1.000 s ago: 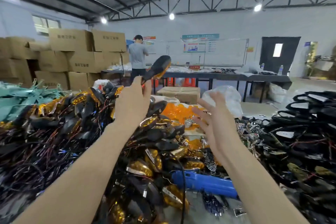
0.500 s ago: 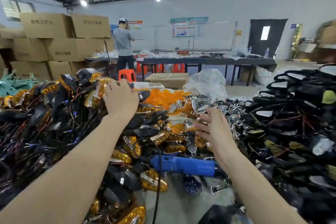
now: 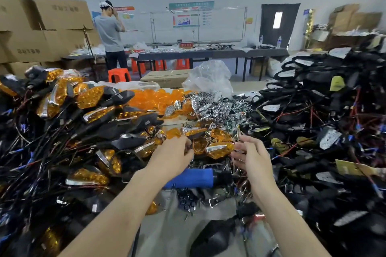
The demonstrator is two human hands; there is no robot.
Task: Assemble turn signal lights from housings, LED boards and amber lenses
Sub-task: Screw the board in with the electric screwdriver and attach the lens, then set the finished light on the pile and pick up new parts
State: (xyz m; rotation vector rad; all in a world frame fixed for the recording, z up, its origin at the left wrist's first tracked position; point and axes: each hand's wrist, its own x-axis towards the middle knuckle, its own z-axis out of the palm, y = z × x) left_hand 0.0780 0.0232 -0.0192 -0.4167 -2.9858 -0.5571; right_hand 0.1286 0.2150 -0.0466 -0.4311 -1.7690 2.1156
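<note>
Both hands reach into the middle of the frame, over a cluttered grey tabletop (image 3: 167, 225). The left hand (image 3: 171, 156) lies with its fingers curled down onto a small cluster of amber pieces (image 3: 219, 148), its fingertips at the nearest one; whether it actually grips one I cannot tell, since the back of the hand hides the tips. The right hand (image 3: 252, 156) is just beside the same cluster on its right side, fingers spread and loosely bent, holding nothing.

Below the hands a blue tool (image 3: 192, 177) lies across the tabletop, partly covered by the left wrist. A lone black housing (image 3: 213, 238) sits at the lower centre, blurred.

The left half of the frame is filled by a heap of finished lights (image 3: 87, 98) (black bodies with amber faces and trailing wires). Behind the hands is a mound of loose amber lenses (image 3: 154, 98), and touching it on the right a pile of silvery boards (image 3: 215, 106). A heap of black housings (image 3: 323, 121) with red and black wires fills the right side.

Farther back stand a crumpled clear bag (image 3: 208, 77), an orange stool (image 3: 119, 74), stacked cardboard boxes (image 3: 52, 23) at the upper left, and a person (image 3: 110, 31) facing away.
</note>
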